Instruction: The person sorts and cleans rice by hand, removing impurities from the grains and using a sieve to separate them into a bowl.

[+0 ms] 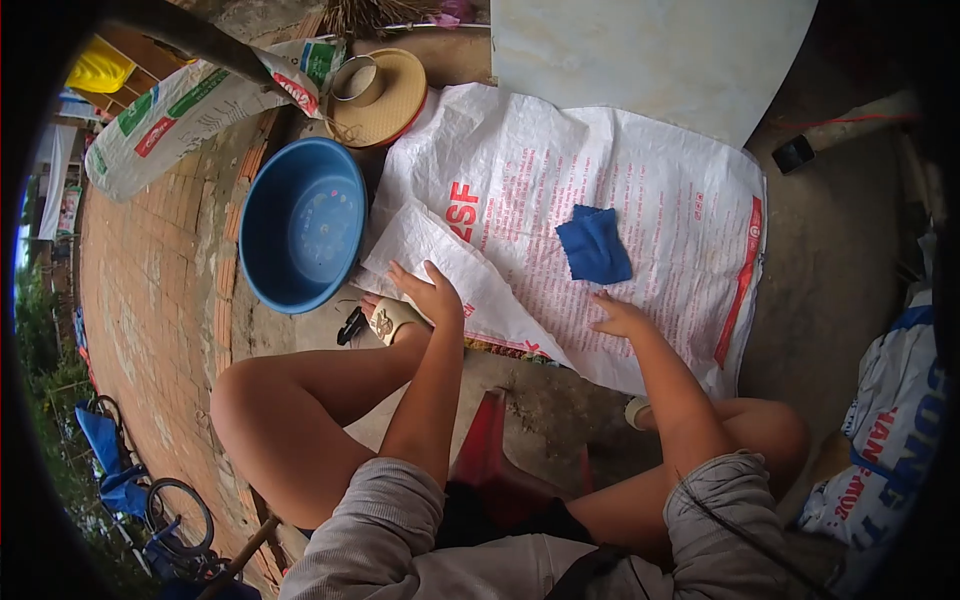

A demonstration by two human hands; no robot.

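Observation:
A white woven sack (660, 190) with red print lies spread on the ground, its near left corner folded over. On it rests a dark blue cloth piece (595, 245) with jagged edges. My left hand (432, 295) is over the folded corner, fingers apart, with nothing held. Just below the blue cloth, my right hand (620, 316) has its fingers apart and holds nothing; it does not grip the cloth. Whether either hand presses on the sack is hard to tell.
A blue basin (305, 225) stands left of the sack. Behind it, a metal bowl (358, 82) sits on a round woven lid (400, 100). A pale board (650, 50) is at the back, a printed bag (880, 430) at the right, a red stool (495, 460) between the legs.

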